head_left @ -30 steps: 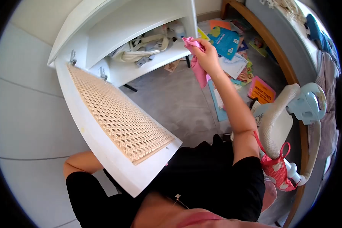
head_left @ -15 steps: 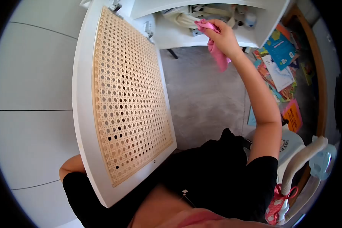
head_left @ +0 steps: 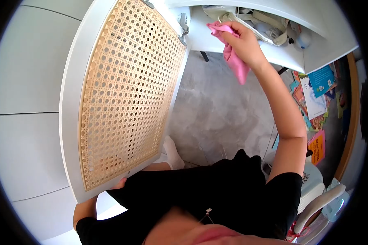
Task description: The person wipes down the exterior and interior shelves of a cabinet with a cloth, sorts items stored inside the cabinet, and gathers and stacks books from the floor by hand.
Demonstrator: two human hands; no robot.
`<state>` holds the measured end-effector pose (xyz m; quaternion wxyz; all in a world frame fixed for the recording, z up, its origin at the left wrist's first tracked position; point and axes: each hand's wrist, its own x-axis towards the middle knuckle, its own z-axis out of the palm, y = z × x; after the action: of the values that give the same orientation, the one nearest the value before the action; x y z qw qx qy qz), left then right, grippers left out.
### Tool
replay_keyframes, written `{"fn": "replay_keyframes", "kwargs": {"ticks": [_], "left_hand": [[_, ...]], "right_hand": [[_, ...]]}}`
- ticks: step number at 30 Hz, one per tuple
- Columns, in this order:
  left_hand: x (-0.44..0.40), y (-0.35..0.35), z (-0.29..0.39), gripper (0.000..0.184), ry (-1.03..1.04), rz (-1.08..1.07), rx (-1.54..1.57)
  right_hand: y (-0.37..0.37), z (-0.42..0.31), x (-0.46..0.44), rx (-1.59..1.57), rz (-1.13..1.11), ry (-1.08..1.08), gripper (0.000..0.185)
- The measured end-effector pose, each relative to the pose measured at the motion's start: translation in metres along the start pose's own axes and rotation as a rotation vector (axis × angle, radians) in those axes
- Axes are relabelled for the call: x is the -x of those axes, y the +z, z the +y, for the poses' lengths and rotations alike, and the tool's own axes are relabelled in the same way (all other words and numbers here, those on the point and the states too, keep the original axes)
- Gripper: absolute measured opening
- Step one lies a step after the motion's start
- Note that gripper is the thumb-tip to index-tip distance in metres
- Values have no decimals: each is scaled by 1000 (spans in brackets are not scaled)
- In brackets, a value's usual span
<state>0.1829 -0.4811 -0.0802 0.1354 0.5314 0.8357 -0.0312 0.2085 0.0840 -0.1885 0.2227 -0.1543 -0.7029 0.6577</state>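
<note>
1. Hands: two, the right hand and the left hand (only a small part of the second shows).
2. Pink cloth: one.
3. White door: one, with a single cane panel set in it.
4. Metal hinges: two in view.
5. Dark legs: two in view.
6. White bottle: one.
7. Socked foot: one in view.
8. Pendant: one.
9. Orange-and-pink cover: one.
10. Wooden rail: one.
11. Books and papers: several, overlapping too much for an exact count.
</note>
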Motion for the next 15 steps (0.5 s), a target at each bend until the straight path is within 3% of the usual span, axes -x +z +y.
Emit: {"fn": "replay_keyframes", "kwargs": {"ticks": [4,7,11,13,14,15], "left_hand": [[-2,6,5,66,-250,-62,402],[-6,-3,16,65,-381,-95,435],[10,7,11,61,-516,-285,183],[17,8,-10,59,-520,-376,134],[32,13,-16,57,-476,-295,82],[44,20,-22,55,-434,-200,26]], "right_hand": [[-1,-8,-1,-32,-107,16,30],[-1,0,-9,-1,-81,41,29],[-10,6,-12,-13,-85,-14,29],[-21,-37,-5,-143,-108,180,19],[-21,-51,2,-216,-123,300,14],[-20,-50,-1,-297,25,249,15]]}}
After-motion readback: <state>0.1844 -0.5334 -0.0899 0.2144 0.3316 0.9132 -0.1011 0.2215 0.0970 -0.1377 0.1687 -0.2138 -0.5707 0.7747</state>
